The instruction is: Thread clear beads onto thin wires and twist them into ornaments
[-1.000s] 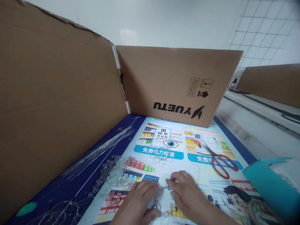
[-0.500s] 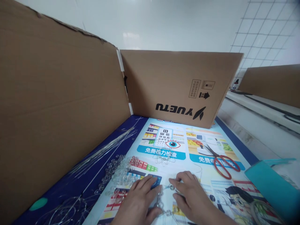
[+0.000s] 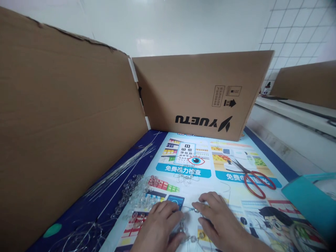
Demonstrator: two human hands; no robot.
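Your two bare hands worked low over a printed sheet (image 3: 191, 194). A strand of clear beads (image 3: 193, 239) lay between them, flat on the sheet. Your left hand (image 3: 160, 225) curved around its near side, thumb and forefinger parted; whether that grip pinched any beads could not be told. Your right hand (image 3: 223, 222) had its forefinger at one bead (image 3: 196, 210), thumb apart; its hold, too, could not be told. Loose beads (image 3: 143, 197) lay to the left, red-handled scissors (image 3: 256, 182) to the right. The step appeared to be arranging beads on wire; the next move seemed to call for a light fingertip pinch.
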